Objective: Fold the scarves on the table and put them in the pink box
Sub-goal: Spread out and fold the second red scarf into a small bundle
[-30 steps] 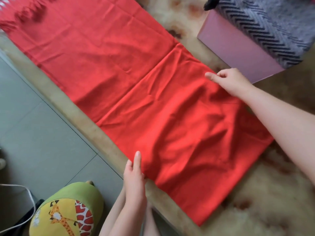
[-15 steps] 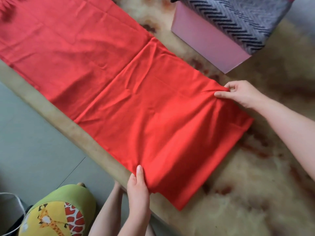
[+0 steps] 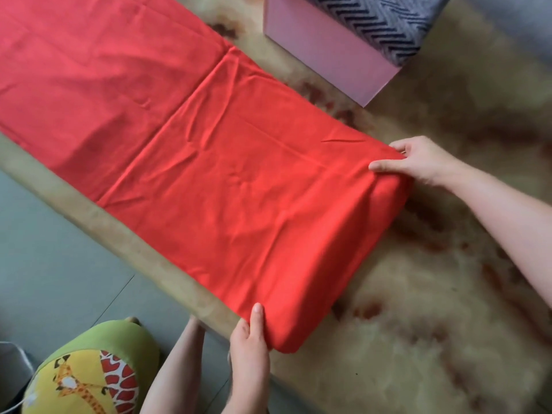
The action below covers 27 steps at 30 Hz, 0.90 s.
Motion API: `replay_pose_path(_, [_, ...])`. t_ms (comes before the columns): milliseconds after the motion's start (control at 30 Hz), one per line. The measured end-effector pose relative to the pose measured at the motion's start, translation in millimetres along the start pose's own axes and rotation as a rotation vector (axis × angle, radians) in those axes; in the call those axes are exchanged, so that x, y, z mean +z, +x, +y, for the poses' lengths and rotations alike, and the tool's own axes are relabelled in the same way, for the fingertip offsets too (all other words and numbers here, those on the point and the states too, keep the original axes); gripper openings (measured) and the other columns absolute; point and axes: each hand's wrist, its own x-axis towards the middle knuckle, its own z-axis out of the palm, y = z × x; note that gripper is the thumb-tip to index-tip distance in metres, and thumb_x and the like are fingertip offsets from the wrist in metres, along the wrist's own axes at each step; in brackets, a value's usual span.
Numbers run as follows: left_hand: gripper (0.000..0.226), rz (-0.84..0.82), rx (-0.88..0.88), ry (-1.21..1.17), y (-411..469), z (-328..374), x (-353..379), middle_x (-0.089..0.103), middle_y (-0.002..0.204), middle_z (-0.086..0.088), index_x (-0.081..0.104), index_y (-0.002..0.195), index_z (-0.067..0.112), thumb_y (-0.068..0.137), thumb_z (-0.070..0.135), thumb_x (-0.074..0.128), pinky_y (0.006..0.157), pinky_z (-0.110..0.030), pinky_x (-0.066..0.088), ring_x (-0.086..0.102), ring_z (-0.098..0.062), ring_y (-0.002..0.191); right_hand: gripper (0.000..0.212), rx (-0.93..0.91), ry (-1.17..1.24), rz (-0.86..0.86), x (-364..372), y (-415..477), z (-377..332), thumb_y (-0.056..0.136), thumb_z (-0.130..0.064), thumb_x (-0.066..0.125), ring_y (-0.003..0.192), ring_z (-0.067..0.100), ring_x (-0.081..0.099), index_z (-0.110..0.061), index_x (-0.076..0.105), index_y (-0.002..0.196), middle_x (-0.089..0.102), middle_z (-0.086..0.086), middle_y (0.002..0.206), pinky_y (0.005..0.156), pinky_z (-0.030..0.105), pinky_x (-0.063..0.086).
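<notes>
A long red scarf [image 3: 233,186] lies across the mottled beige table [image 3: 424,339], with a fold line across its middle. Its right end is lifted a little off the table. My left hand [image 3: 249,336] pinches the near corner of that end at the table's front edge. My right hand [image 3: 418,161] grips the far corner, thumb on top. The pink box [image 3: 325,52] stands at the back right. A grey and black zigzag scarf [image 3: 385,22] lies in it and hangs over its rim.
Grey tiled floor [image 3: 50,264] runs below the table's front edge. A green and yellow stool with a giraffe print [image 3: 86,375] stands at the bottom left, beside a white cable [image 3: 12,410].
Both hands have slid rightwards along the scarf's edges to its right-end corners. That end has risen off the table.
</notes>
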Motion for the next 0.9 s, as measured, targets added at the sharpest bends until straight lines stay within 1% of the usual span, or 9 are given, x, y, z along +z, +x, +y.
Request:
replay_pose_path(67, [0.052, -0.038, -0.045, -0.067, -2, -3, 1, 0.066, 0.077, 0.008, 0.062, 0.076, 0.016, 0.075, 0.068, 0.06, 0.084, -0.04, 0.048, 0.061, -0.017, 0.082, 0.078, 0.004, -0.039, -0.017, 0, -4, 4, 0.055, -0.061, 0.078, 0.094, 0.017, 0.061, -0.001, 0.068, 0.104, 0.066, 0.02, 0.113, 0.09, 0.035, 0.044])
replay_pose_path(167, [0.058, -0.119, -0.005, -0.001, -8, -6, 5, 0.072, 0.089, 0.014, 0.067, 0.09, 0.027, 0.053, 0.07, 0.075, 0.09, -0.036, 0.049, 0.065, -0.009, 0.093, 0.067, 0.087, -0.104, -0.142, -4, -13, 15, 0.053, -0.062, 0.077, 0.094, 0.011, 0.064, -0.015, 0.072, 0.1, 0.072, 0.002, 0.103, 0.098, 0.032, 0.044])
replay_pose_path(233, [0.05, -0.144, 0.022, 0.034, -13, -4, 8, 0.073, 0.09, 0.011, 0.067, 0.096, 0.021, 0.058, 0.048, 0.086, 0.085, -0.03, 0.048, 0.066, -0.004, 0.088, 0.04, 0.111, -0.14, -0.199, -7, -18, 25, 0.062, -0.04, 0.082, 0.095, 0.01, 0.065, -0.02, 0.073, 0.096, 0.073, -0.006, 0.097, 0.101, 0.031, 0.044])
replay_pose_path(300, [0.038, -0.135, 0.044, 0.053, -16, -7, 11, 0.073, 0.084, 0.009, 0.069, 0.091, 0.017, 0.062, 0.036, 0.087, 0.083, -0.03, 0.049, 0.067, -0.005, 0.084, 0.026, 0.108, -0.12, -0.179, -12, -20, 36, 0.069, -0.023, 0.08, 0.093, 0.009, 0.063, -0.021, 0.073, 0.094, 0.072, -0.009, 0.096, 0.102, 0.031, 0.043])
replay_pose_path(400, [0.02, -0.124, 0.031, 0.064, -21, -14, 13, 0.072, 0.077, 0.01, 0.067, 0.076, 0.019, 0.074, 0.034, 0.08, 0.089, -0.038, 0.051, 0.067, -0.011, 0.086, 0.025, 0.104, -0.037, -0.095, -16, -26, 47, 0.073, -0.024, 0.078, 0.09, 0.01, 0.06, -0.015, 0.072, 0.096, 0.071, -0.002, 0.097, 0.094, 0.027, 0.046])
replay_pose_path(533, [0.023, -0.126, -0.006, -0.029, -28, -17, 16, 0.074, 0.085, 0.004, 0.069, 0.082, 0.016, 0.075, 0.037, 0.077, 0.091, -0.045, 0.051, 0.068, -0.017, 0.091, 0.023, 0.108, 0.008, -0.009, -15, -33, 58, 0.075, -0.023, 0.077, 0.081, 0.011, 0.061, -0.011, 0.071, 0.093, 0.071, 0.003, 0.09, 0.082, 0.02, 0.05])
replay_pose_path(667, [0.029, -0.181, -0.03, -0.025, -37, -23, 21, 0.073, 0.074, 0.004, 0.069, 0.085, 0.011, 0.064, 0.021, 0.087, 0.07, -0.023, 0.051, 0.065, -0.012, 0.074, 0.01, 0.155, 0.066, -0.025, -11, -45, 64, 0.078, -0.007, 0.073, 0.053, -0.001, 0.06, -0.012, 0.065, 0.081, 0.067, -0.01, 0.057, 0.057, 0.009, 0.05])
replay_pose_path(767, [0.039, -0.163, -0.06, -0.007, -42, -31, 24, 0.062, 0.061, -0.002, 0.066, 0.074, 0.007, 0.054, 0.031, 0.089, 0.063, -0.031, 0.049, 0.057, -0.016, 0.063, 0.014, 0.228, 0.207, 0.061, -12, -50, 71, 0.078, 0.001, 0.07, 0.049, 0.003, 0.063, -0.009, 0.06, 0.081, 0.068, -0.003, 0.057, 0.054, 0.014, 0.054])
replay_pose_path(900, [0.022, -0.168, -0.113, -0.122, -50, -37, 23, 0.06, 0.067, -0.013, 0.064, 0.075, -0.006, 0.074, 0.01, 0.079, 0.052, -0.024, 0.055, 0.061, -0.024, 0.065, 0.021, 0.312, 0.345, 0.233, -13, -48, 77, 0.075, 0.004, 0.072, 0.046, 0.005, 0.061, -0.01, 0.056, 0.075, 0.065, 0.001, 0.059, 0.054, 0.021, 0.056])
